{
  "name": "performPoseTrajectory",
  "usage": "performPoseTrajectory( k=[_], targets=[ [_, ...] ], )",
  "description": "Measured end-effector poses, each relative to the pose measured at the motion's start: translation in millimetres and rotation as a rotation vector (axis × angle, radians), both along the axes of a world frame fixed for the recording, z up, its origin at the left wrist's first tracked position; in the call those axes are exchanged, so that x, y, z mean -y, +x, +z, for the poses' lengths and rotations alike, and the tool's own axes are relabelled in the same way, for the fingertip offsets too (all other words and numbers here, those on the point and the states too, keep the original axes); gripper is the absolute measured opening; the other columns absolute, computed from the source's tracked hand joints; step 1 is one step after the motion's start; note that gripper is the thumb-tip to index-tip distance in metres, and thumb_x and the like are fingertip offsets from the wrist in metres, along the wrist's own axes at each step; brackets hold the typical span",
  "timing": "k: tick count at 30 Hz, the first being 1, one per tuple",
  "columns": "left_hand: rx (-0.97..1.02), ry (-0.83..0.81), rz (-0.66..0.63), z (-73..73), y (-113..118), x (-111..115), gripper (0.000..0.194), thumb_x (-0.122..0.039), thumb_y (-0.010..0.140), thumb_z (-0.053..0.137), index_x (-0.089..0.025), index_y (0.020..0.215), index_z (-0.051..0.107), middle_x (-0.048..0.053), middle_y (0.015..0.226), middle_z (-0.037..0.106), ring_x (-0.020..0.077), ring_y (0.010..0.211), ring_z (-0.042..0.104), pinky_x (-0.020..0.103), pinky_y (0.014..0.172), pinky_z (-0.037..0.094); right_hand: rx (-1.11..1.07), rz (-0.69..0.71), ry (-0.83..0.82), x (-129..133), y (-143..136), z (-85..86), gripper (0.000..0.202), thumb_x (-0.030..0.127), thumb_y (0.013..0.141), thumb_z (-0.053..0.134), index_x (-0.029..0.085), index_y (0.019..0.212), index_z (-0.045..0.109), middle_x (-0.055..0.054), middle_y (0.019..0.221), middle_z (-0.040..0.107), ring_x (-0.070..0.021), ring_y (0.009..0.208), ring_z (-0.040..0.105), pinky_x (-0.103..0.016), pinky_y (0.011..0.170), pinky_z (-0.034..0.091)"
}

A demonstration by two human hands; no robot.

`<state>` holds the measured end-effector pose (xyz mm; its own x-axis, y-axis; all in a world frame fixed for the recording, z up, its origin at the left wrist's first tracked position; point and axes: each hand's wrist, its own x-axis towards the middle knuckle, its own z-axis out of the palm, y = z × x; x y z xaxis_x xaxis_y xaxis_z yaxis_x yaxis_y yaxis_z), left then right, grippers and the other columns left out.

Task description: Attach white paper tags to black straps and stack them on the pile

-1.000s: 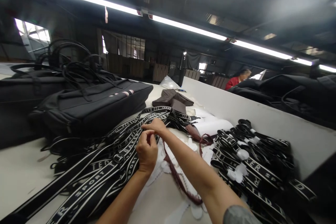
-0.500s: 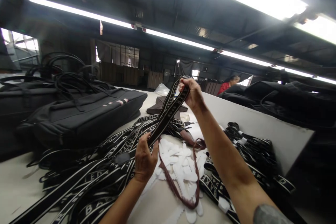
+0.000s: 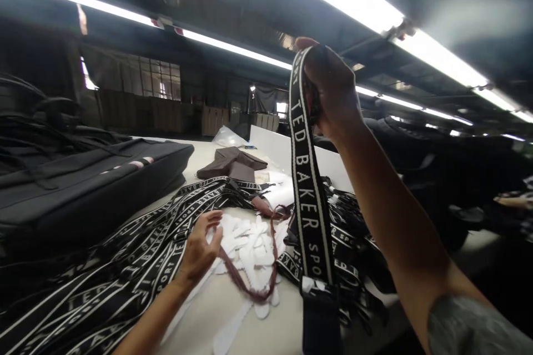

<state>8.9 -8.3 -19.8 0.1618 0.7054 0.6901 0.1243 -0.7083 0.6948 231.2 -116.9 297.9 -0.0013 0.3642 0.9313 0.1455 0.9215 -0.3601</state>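
Note:
My right hand (image 3: pixel 331 86) is raised high at the centre right, its fingers wrapped round a black strap (image 3: pixel 306 177) with white lettering. The strap hangs down from it to a white tag and a dark end piece at the bottom. Lower down, my left hand (image 3: pixel 202 247) has its fingers apart and holds nothing. It is beside a heap of similar black straps (image 3: pixel 162 244) on the left and white strips (image 3: pixel 247 241) on the table. A dark red cord (image 3: pixel 245 288) loops over the strips. More bundled straps (image 3: pixel 345 233) lie behind the hanging one.
Black bags (image 3: pixel 95 177) stand on the table at the left. Folded dark cloth (image 3: pixel 231 163) and a clear plastic bag (image 3: pixel 228 137) lie farther back. A low white panel (image 3: pixel 270 147) runs behind, with dark bags (image 3: pixel 441 172) to the right.
My right hand has risen with the strap, which now hangs nearly straight down. My left hand has let go of the strap and opened. The view has turned to the right.

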Motion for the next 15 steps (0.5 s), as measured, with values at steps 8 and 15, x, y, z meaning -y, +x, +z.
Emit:
performPoseTrajectory(
  k=[8, 15],
  targets=[
    [0.261, -0.185, -0.577, 131.9, 21.4, 89.9, 0.053, -0.059, 0.082, 0.069, -0.015, 0.111, 0.068, 0.015, 0.110, 0.071, 0.0316, 0.106, 0.068, 0.047, 0.101, 0.054, 0.153, -0.120, 0.131, 55.9, 25.9, 23.2, 0.016, 0.022, 0.099, 0.055, 0.021, 0.113, 0.063, 0.008, 0.070, 0.062, -0.0010, 0.045, 0.048, -0.018, 0.038, 0.036],
    [0.001, 0.067, -0.771, 244.8, 59.3, 157.2, 0.055, -0.061, 0.080, 0.070, -0.014, 0.108, 0.071, 0.010, 0.102, 0.071, 0.0298, 0.096, 0.070, 0.048, 0.083, 0.060, 0.104, -0.251, 0.182, 81.3, -1.7, 0.4, 0.017, 0.021, 0.097, 0.056, 0.029, 0.109, 0.066, 0.005, 0.076, 0.062, -0.0059, 0.046, 0.050, -0.021, 0.041, 0.041]
  ],
)
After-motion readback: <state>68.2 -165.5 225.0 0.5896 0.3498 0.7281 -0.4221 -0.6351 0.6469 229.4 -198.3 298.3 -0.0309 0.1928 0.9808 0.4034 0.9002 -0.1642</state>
